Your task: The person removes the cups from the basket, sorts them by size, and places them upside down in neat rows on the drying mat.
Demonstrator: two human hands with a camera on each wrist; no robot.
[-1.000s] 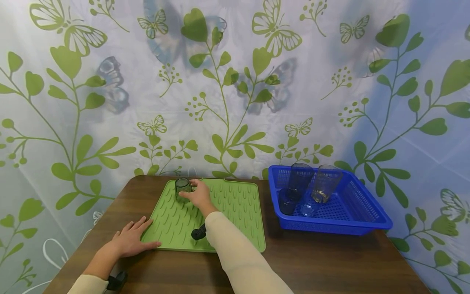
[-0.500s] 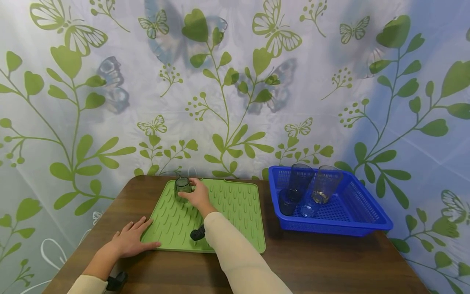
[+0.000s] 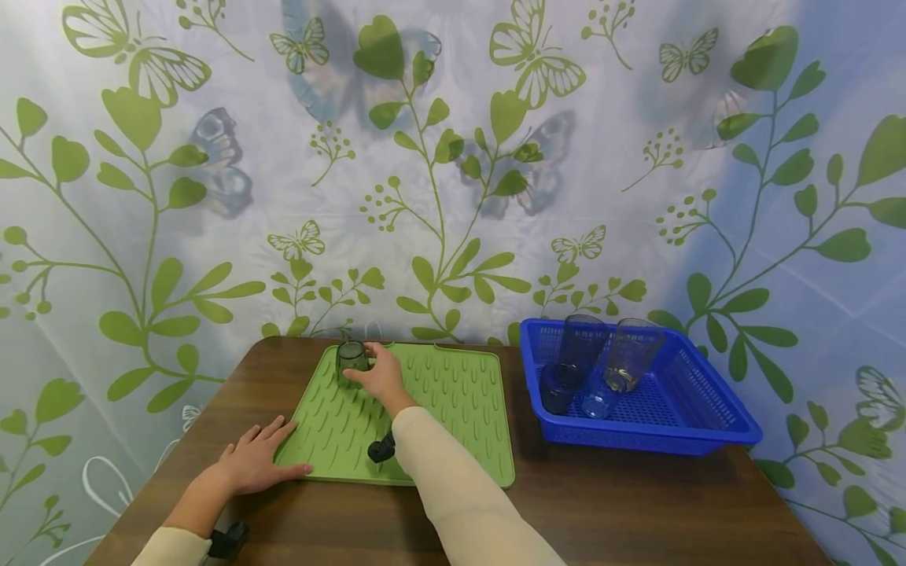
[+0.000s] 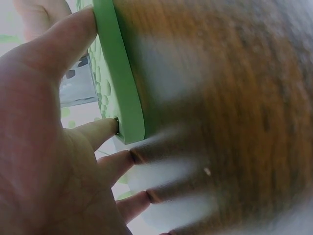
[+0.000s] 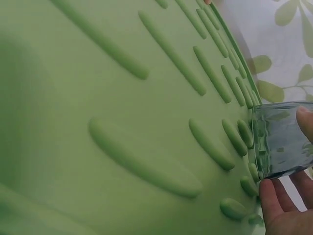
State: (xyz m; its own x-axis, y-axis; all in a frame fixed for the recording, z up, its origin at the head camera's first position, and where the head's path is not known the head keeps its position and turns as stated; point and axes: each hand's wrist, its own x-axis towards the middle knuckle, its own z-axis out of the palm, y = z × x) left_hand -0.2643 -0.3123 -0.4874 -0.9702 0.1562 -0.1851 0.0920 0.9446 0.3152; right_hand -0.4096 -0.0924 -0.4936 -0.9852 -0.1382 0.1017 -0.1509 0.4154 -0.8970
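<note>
My right hand [image 3: 384, 379] holds a small smoky drinking glass [image 3: 351, 358] between thumb and fingers at the back left of a green ridged drying mat [image 3: 453, 417]. In the right wrist view, the clear wall of the glass [image 5: 279, 139] stands against the mat's ridged face, with fingertips [image 5: 271, 196] right at its base. My left hand [image 3: 256, 460] lies spread at the mat's front left corner. Its thumb and index finger touch the mat's edge [image 4: 120, 73] in the left wrist view, while the other fingertips rest on the wooden table.
Right of the mat stands a blue plastic basket [image 3: 640, 436] with slotted walls. Inside are two tall glasses [image 3: 583, 346], a short dark glass [image 3: 557, 389] and a short clear glass [image 3: 600, 401]. A patterned curtain [image 3: 453, 196] hangs behind the brown table [image 3: 566, 503].
Both hands and the glass stay in place on the mat. Only the head view has shifted very slightly.
</note>
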